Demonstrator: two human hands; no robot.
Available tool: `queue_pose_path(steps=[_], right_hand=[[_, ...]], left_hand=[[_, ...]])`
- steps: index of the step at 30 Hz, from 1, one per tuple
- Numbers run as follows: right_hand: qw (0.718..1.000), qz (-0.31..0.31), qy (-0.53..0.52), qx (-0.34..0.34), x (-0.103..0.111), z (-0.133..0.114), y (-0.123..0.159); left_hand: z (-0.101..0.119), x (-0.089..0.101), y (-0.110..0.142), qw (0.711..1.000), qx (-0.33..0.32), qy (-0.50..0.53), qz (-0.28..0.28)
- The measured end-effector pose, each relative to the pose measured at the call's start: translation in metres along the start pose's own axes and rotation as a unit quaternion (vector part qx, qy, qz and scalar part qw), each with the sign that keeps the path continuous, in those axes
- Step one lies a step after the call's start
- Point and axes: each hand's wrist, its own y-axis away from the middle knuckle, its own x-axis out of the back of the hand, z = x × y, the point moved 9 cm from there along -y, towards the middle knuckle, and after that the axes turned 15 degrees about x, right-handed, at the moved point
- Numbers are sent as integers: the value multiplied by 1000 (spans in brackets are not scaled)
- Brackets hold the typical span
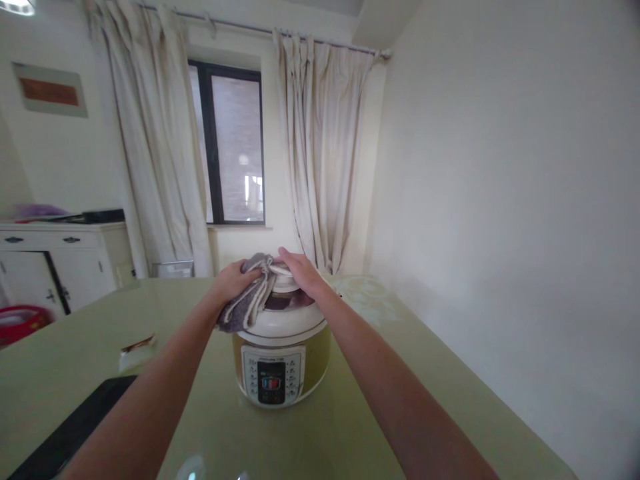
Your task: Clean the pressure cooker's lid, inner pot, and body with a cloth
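Note:
An electric pressure cooker (283, 360) with a cream lid and an olive body stands on the green table (350, 427), its control panel facing me. My left hand (234, 280) is closed on a grey cloth (249, 301) that drapes over the left side of the lid. My right hand (300, 270) lies on top of the lid with its fingers laid flat over the handle, touching the cloth's upper end.
A black flat object (70, 433) lies at the table's near left, a small whitish item (135, 352) beyond it. A white cabinet (60, 267) stands at the left wall with a red basket (20, 323) beside it. Curtains frame a window (235, 147). A white wall runs along the right.

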Motion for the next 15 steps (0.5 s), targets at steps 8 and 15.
queue_pose_path(steps=[8, 15], right_hand=[[1000, -2, -25, -9, -4, 11, -5], [997, -47, -56, -24, -4, 15, -10]], left_hand=[[23, -9, 144, 963, -233, -3, 133], [96, -57, 195, 888, -392, -174, 164]])
